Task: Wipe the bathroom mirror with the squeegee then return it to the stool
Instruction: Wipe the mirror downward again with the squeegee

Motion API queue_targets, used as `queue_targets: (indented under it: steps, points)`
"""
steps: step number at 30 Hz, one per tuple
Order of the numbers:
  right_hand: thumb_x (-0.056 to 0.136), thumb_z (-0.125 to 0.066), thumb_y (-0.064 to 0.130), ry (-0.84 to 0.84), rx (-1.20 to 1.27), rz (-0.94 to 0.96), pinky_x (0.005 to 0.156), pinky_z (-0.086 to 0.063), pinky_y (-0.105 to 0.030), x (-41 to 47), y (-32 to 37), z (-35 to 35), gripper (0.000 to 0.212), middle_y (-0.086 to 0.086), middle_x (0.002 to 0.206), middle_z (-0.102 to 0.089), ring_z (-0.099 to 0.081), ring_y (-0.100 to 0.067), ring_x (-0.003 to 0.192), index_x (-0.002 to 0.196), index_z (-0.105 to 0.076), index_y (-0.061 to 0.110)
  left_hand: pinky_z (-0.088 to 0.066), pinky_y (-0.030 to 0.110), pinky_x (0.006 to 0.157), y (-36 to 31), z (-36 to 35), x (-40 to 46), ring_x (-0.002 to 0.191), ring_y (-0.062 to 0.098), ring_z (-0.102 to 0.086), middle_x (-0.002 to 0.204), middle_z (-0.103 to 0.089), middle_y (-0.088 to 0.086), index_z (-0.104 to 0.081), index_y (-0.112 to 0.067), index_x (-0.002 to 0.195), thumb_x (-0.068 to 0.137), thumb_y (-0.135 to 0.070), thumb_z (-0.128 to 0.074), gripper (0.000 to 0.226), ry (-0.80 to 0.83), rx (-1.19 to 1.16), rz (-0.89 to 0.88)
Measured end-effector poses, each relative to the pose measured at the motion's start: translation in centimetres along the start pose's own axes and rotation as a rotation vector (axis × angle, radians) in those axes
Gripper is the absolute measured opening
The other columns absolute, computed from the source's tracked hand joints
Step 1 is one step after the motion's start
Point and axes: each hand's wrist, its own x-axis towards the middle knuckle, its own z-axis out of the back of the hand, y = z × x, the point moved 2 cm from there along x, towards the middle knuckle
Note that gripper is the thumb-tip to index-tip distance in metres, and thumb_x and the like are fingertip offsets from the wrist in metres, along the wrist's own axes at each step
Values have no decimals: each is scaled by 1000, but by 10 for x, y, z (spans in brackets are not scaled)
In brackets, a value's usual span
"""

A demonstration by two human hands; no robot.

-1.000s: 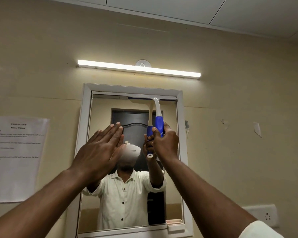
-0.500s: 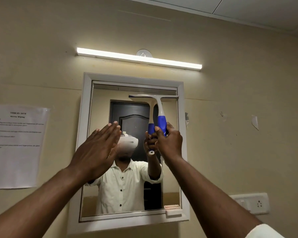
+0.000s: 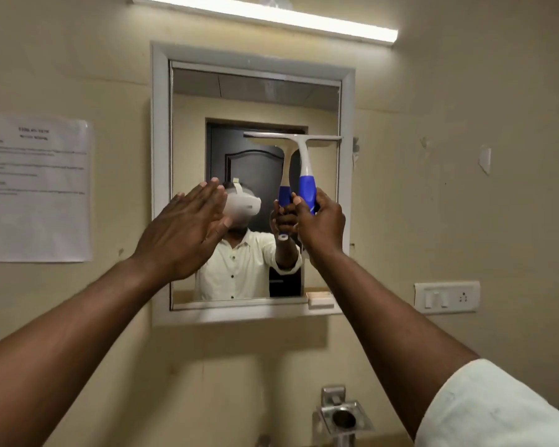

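Observation:
A white-framed mirror (image 3: pixel 162 156) hangs on the beige wall ahead. My right hand (image 3: pixel 321 225) is shut on the blue grip of a white squeegee (image 3: pixel 304 162). Its blade lies level against the right half of the glass, about a third of the way down. My left hand (image 3: pixel 184 232) is raised flat with fingers together in front of the mirror's left side, holding nothing. The glass reflects a person in a white shirt and a dark door. The stool is out of view.
A printed paper sheet (image 3: pixel 36 188) is taped to the wall at left. A switch and socket plate (image 3: pixel 446 296) sits at right. A tube light (image 3: pixel 271 16) runs above the mirror. A steel soap holder (image 3: pixel 344 419) juts out below.
The squeegee blade has slid down from the mirror's top edge to about a third of the way down. The camera has tilted downward, bringing the soap holder into view.

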Motion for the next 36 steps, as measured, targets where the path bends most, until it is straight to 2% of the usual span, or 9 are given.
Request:
queue_targets:
  steps: [3, 7, 9, 11, 15, 17, 25, 28, 36]
  points:
    - [90, -60, 20, 8, -15, -26, 80, -58, -45, -15, -11, 3, 10, -6, 89, -62, -67, -26, 84, 99, -56, 20, -6, 34, 117, 0, -1, -13, 145, 10, -7, 159, -8, -3, -10, -22, 149, 89, -57, -12, 69, 19, 0, 12]
    - [90, -60, 19, -7, -66, -41, 64, -46, -15, -34, -28, 9, 18, 7, 77, -57, -58, -7, 69, 107, -61, 14, -6, 35, 117, 1, -4, -31, 145, 12, -7, 159, -9, -1, -10, -20, 149, 91, -56, -13, 68, 63, 13, 21]
    - [89, -60, 20, -20, -88, -53, 58, -40, -9, -45, -33, 13, 17, 4, 78, -58, -54, -3, 64, 105, -63, 14, -8, 37, 117, 2, -5, -37, 146, 15, -8, 159, -10, 1, -11, -19, 149, 92, -54, -15, 67, 75, 17, 20]
    - [89, -61, 20, -15, -99, -65, 59, -43, -11, -58, -39, 16, 18, 2, 78, -59, -54, -3, 63, 105, -63, 14, -8, 38, 117, 1, -7, -44, 146, 16, -9, 159, -11, 3, -12, -18, 149, 91, -54, -15, 68, 90, 20, 27]
    - [89, -61, 21, 23, -71, -151, 74, -57, -39, -91, -54, 18, 28, -8, 87, -64, -64, -25, 75, 116, -60, 14, -7, 37, 117, 2, -15, -59, 146, 17, -8, 159, -10, 3, -11, -17, 149, 96, -51, -17, 63, 131, 35, 29]
    - [89, -61, 20, 21, -52, -202, 78, -58, -45, -106, -61, 20, 33, -9, 89, -64, -66, -33, 80, 122, -59, 13, -6, 36, 117, 4, -18, -66, 146, 17, -8, 159, -9, 2, -11, -17, 149, 96, -51, -17, 64, 148, 39, 31]
    - [89, -62, 24, 26, -84, -311, 66, -54, -42, -156, -87, 29, 38, -6, 82, -61, -65, -33, 77, 126, -58, 16, -7, 37, 118, 2, -30, -90, 146, 16, -8, 159, -10, 2, -10, -17, 149, 90, -54, -14, 70, 204, 1, 52]
    - [89, -63, 25, 29, -95, -339, 65, -54, -42, -170, -93, 34, 34, 0, 76, -57, -65, -34, 74, 122, -60, 16, -7, 38, 118, 1, -37, -99, 146, 16, -7, 159, -10, 2, -9, -18, 149, 94, -52, -18, 66, 215, -1, 40]
    - [88, -63, 23, 61, -122, -408, 48, -46, -26, -196, -103, 42, 14, -3, 67, -55, -58, -17, 48, 101, -63, 17, -9, 38, 118, -6, -53, -116, 146, 15, -9, 159, -12, 1, -12, -17, 149, 93, -52, -19, 66, 227, -32, 33]
